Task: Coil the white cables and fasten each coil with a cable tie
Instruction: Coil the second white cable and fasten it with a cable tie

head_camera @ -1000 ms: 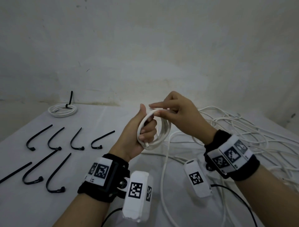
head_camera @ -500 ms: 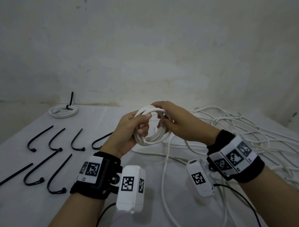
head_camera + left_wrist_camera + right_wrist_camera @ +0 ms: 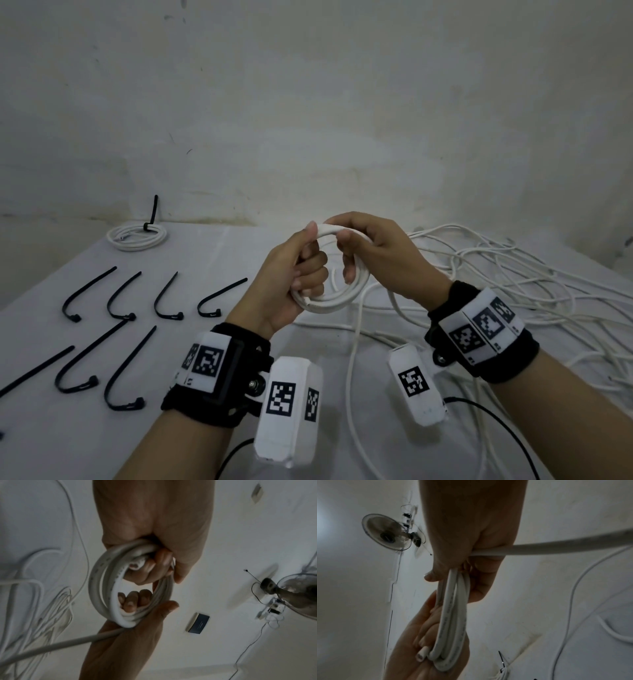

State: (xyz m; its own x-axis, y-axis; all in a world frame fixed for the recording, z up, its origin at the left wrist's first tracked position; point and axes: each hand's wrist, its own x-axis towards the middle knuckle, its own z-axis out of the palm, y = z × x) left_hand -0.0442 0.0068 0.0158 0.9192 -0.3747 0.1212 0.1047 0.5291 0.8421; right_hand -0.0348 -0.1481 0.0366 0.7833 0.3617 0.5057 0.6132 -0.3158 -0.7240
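A small coil of white cable (image 3: pixel 337 301) hangs in the air above the table's middle, held by both hands. My left hand (image 3: pixel 294 274) grips its left and lower side, fingers curled through the loop, thumb up on the top. My right hand (image 3: pixel 370 250) grips the top right of the coil (image 3: pixel 102 588), fingers curled inside the loop. The cable's cut end (image 3: pixel 421 655) shows by my left palm. A loose length of cable (image 3: pixel 565 545) runs out from my right hand (image 3: pixel 471 563) toward the tangle of white cable (image 3: pixel 513 281) on the right.
Several black cable ties (image 3: pixel 126 298) lie in two rows on the left of the white table (image 3: pixel 205 260). A finished coil with a black tie (image 3: pixel 137 234) sits at the far left corner by the wall. Wrist camera boxes hang below both wrists.
My right hand has come over the top of the coil and curled its fingers into the loop. My left hand turned the coil and shifted its grip; both hands drew closer together.
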